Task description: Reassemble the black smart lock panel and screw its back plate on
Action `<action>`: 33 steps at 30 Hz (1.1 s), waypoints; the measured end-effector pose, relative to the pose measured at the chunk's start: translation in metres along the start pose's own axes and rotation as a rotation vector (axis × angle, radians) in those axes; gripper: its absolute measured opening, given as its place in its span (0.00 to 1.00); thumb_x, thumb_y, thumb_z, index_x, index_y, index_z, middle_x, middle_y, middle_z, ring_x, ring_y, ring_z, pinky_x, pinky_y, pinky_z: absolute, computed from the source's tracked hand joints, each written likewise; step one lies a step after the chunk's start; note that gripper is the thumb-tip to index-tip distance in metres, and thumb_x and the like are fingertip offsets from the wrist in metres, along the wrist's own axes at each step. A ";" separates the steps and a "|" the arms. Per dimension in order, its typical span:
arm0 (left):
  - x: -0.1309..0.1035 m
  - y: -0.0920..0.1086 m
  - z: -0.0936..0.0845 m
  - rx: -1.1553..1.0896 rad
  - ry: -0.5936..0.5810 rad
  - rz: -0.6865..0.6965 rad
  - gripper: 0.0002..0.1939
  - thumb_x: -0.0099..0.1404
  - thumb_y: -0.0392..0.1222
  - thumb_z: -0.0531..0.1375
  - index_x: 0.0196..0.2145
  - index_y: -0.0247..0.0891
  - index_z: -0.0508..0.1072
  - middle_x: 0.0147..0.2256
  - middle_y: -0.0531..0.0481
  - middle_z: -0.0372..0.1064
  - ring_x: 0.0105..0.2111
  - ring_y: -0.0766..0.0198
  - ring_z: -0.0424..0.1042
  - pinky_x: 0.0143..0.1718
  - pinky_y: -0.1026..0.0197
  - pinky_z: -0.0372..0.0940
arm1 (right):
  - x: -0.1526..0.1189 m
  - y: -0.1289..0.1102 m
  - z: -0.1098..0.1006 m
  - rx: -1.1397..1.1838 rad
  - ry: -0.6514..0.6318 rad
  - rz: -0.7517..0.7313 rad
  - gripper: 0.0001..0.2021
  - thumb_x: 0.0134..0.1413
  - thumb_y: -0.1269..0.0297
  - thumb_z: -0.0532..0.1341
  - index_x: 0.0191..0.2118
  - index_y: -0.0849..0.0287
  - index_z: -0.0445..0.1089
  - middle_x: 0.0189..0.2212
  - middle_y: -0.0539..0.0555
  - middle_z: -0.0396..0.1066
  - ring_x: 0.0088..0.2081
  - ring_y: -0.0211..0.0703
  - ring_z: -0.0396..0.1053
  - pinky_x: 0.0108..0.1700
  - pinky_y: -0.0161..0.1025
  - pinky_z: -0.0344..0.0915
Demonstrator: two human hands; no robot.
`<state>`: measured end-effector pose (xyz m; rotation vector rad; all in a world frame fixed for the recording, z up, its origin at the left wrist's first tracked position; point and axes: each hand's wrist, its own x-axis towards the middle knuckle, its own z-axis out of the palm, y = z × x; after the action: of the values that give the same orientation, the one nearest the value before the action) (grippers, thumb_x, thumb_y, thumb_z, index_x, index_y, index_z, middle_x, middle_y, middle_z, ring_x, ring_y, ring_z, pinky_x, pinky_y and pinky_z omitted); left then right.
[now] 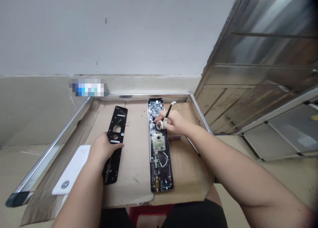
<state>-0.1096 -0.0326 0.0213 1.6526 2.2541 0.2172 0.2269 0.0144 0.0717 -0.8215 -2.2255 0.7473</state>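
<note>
Narrow black open housing lined with circuitry point(163, 174) lay beneath the fingertips of the right hand point(177, 121). Work there likely called for light fingertip pressure and slack wiring. Counted from left to right: one white round-cornered panel point(74, 171), left of the fingers of the left hand point(102, 148); one flat black perforated plate point(116, 159), under that hand, spread with thumb at its right edge, hold unclear; one housing; one slender black piece with white ends point(169, 112), against the right fingers, nearly closed, grip impossible to tell.
</note>
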 end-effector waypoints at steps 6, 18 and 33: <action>0.005 -0.002 0.002 -0.081 0.002 -0.019 0.25 0.59 0.52 0.62 0.49 0.35 0.67 0.41 0.35 0.76 0.44 0.38 0.77 0.40 0.47 0.68 | -0.001 0.003 0.001 0.004 0.005 -0.006 0.07 0.54 0.76 0.62 0.38 0.60 0.75 0.36 0.54 0.80 0.37 0.43 0.76 0.40 0.37 0.68; -0.078 0.064 -0.089 -1.436 -0.291 0.112 0.20 0.51 0.43 0.71 0.42 0.41 0.74 0.29 0.55 0.65 0.18 0.75 0.59 0.16 0.71 0.59 | -0.001 -0.001 0.007 -0.054 -0.032 -0.074 0.07 0.56 0.75 0.61 0.39 0.58 0.74 0.38 0.54 0.80 0.39 0.43 0.76 0.43 0.39 0.68; -0.114 0.113 -0.058 -1.410 -0.376 0.429 0.27 0.59 0.40 0.69 0.56 0.43 0.73 0.37 0.49 0.73 0.28 0.66 0.71 0.30 0.64 0.70 | 0.000 -0.003 0.011 -0.007 -0.136 -0.144 0.06 0.63 0.70 0.59 0.41 0.58 0.74 0.39 0.54 0.78 0.41 0.44 0.75 0.45 0.41 0.69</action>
<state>0.0015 -0.1011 0.1309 1.1079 0.8852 1.1422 0.2175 0.0096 0.0668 -0.6227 -2.3802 0.7452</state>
